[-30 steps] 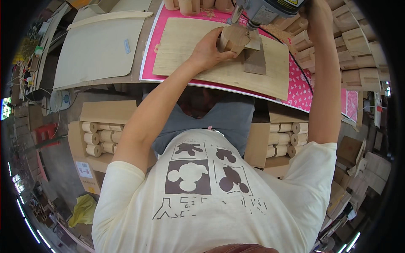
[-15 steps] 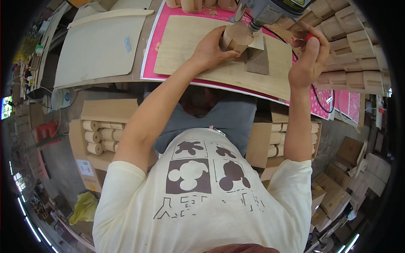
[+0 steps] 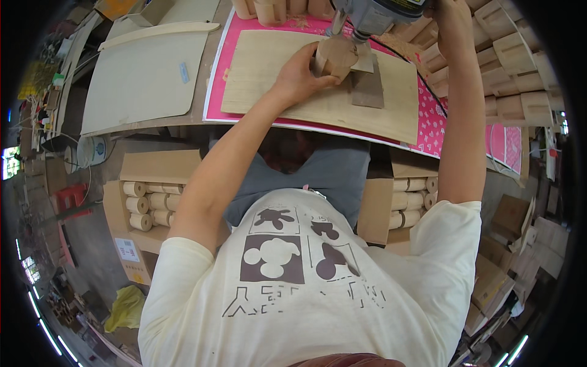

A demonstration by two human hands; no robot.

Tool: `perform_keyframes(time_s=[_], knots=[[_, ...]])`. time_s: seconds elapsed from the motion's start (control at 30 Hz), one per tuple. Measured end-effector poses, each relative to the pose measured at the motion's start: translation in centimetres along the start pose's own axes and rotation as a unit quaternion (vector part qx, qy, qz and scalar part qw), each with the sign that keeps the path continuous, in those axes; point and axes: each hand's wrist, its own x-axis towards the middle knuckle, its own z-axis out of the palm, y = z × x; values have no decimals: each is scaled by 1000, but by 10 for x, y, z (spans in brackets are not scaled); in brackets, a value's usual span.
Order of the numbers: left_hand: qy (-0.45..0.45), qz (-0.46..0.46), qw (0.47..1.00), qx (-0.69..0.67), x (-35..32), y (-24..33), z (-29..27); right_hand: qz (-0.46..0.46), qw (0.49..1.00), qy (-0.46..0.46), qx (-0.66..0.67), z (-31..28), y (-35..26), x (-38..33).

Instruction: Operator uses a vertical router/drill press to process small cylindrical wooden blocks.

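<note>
My left hand (image 3: 298,78) is wrapped round the near-left side of a round wooden block (image 3: 339,55), its thumb pressed along the front. The block stands under the chuck of a grey drill press (image 3: 380,17), beside a small grey-brown plate (image 3: 369,88) on a plywood board (image 3: 263,70). Up at the right side of the drill head is my right hand (image 3: 454,24), fingers curled at the press's lever. The red knob seen in its grip a moment ago is hidden now. Whether the bit touches the block cannot be made out.
Stacked wooden pieces (image 3: 513,55) crowd the right; more wooden cups (image 3: 269,11) stand at the back. A black cable (image 3: 422,79) crosses the pink sheet (image 3: 428,116). Cartons of wooden cylinders (image 3: 153,229) flank my legs. A pale board (image 3: 140,85) lies left.
My right hand has moved forward and up, beside the drill head, and its forearm has swung right. My left hand stays on the wooden block. The view has shifted slightly.
</note>
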Motion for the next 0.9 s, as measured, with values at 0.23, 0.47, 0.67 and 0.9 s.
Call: perform_keyframes(time_s=[0.23,0.47,0.67,0.9], knots=[[-19,-46,998,-42,-3,1,-8,71,996,55,-1,-16,55,-35],[92,-46,993,57,-29,-14,-17,127,979,28,-157,-23,172,-140],[5,-117,992,40,-73,1,-35,82,969,14,-233,-20,199,-172],[45,26,997,49,-22,-3,-31,38,948,4,-316,-12,203,-176]])
